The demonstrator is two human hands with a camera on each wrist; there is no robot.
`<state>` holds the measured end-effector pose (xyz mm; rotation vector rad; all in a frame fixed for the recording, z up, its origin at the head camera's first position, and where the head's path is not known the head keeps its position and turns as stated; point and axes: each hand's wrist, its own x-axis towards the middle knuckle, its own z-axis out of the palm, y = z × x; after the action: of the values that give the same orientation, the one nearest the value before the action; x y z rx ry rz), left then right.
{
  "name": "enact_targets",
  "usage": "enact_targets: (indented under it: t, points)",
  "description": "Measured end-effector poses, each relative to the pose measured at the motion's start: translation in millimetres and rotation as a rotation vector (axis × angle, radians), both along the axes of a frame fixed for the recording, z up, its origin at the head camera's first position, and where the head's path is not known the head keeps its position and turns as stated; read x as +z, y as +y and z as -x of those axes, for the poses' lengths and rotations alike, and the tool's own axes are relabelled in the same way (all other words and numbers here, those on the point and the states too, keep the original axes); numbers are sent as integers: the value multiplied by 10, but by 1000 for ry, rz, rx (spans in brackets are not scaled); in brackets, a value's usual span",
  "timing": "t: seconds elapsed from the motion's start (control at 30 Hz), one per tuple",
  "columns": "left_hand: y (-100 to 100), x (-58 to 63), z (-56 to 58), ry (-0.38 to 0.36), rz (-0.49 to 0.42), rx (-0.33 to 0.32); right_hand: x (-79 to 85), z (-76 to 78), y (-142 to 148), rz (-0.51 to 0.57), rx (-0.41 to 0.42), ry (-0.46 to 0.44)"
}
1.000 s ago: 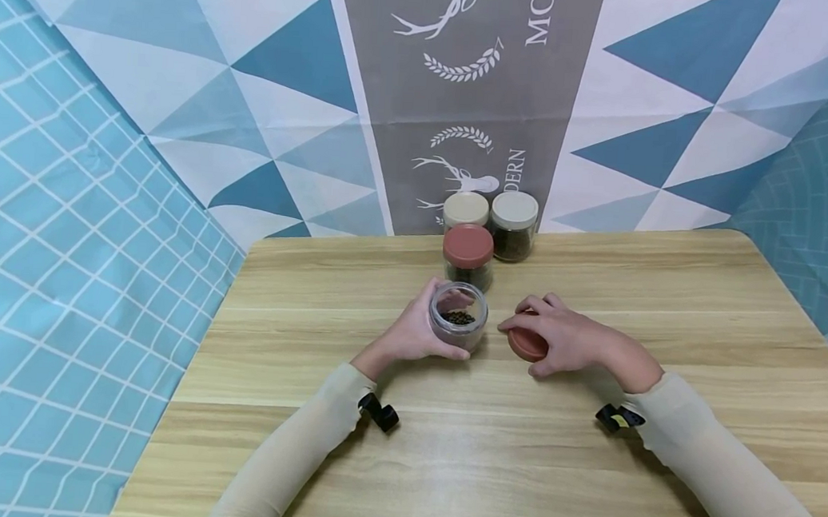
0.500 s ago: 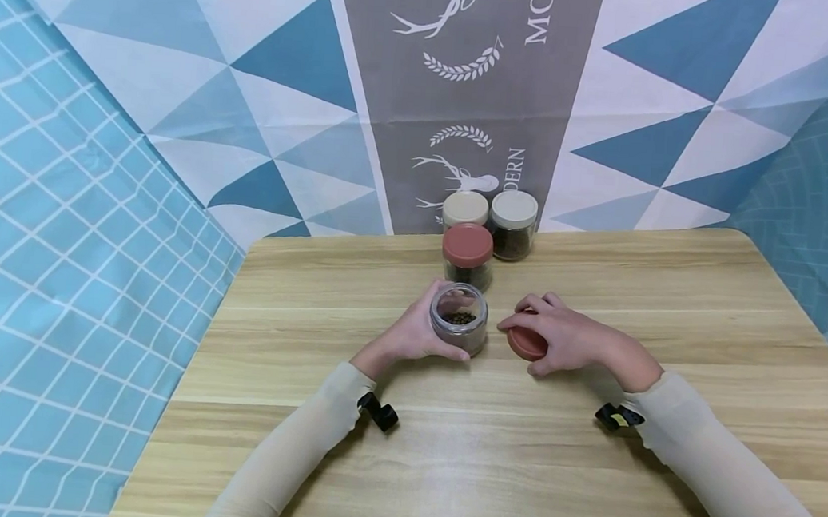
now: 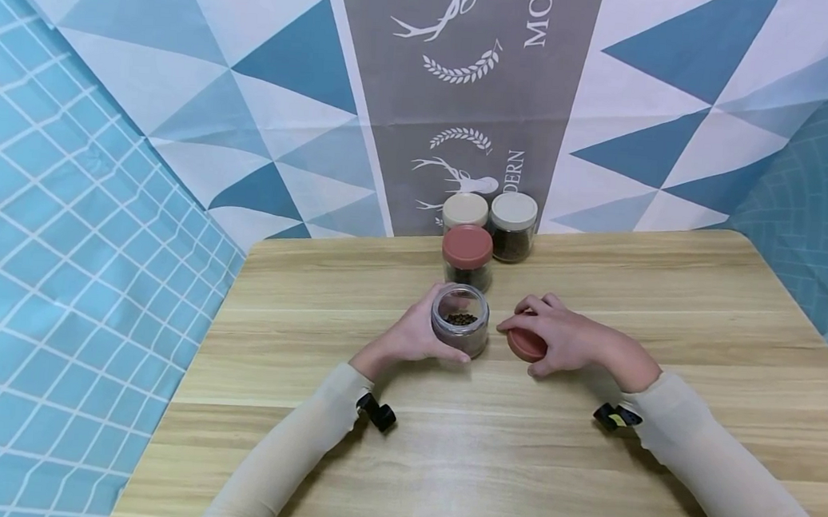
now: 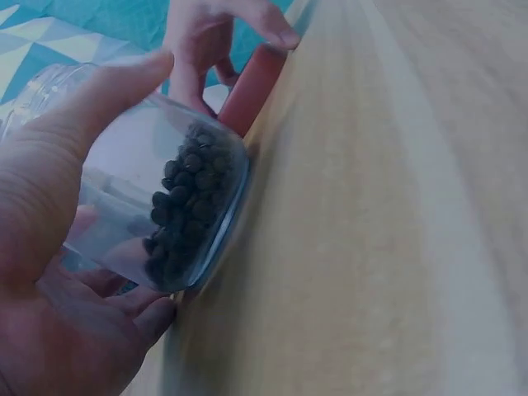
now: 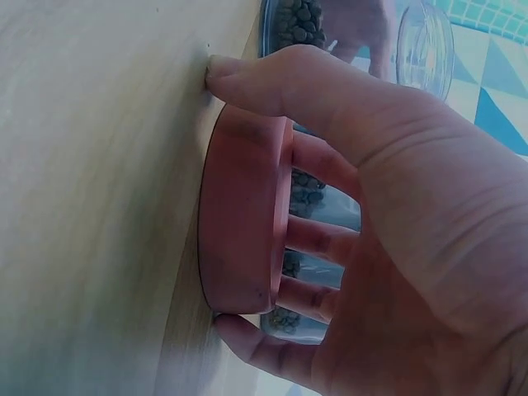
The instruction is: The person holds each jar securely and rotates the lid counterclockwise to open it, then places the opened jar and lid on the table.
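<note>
My left hand (image 3: pixel 412 332) grips a lidless clear glass jar (image 3: pixel 467 344) from its left side, thumb in front. Dark round pellets (image 4: pixel 190 186) cover the jar's bottom in the left wrist view. The jar stands at the table's surface, its open mouth facing up. To its right, my right hand (image 3: pixel 573 338) holds a red round lid (image 3: pixel 527 346) down at the tabletop. In the right wrist view, thumb and fingers curl around the rim of the lid (image 5: pixel 243 210). The fingers partly cover the lid from above.
Behind the open jar stands a closed jar with a red lid (image 3: pixel 468 247). Farther back are a jar with a cream lid (image 3: pixel 465 208) and one with a white lid (image 3: pixel 514 209), by the patterned backdrop (image 3: pixel 296 90). The wooden table (image 3: pixel 457 470) spreads to both sides.
Almost nothing differs. The left hand and jar have shifted very slightly to the right; the right hand and the lid stay in place.
</note>
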<state>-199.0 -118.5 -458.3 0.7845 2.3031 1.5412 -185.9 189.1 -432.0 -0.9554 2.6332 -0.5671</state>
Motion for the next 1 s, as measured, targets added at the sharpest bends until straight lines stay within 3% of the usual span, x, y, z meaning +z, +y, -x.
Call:
enact_targets:
  t: [0.27, 0.63, 1.0]
  points:
    - [-34, 102, 29, -10, 30, 37, 5, -7, 0, -1, 2, -1]
    - [-102, 385, 50, 107, 31, 44, 16, 2, 9, -1, 11, 3]
    - [-229, 477, 29, 192, 9, 52, -16, 1, 19, 13, 11, 13]
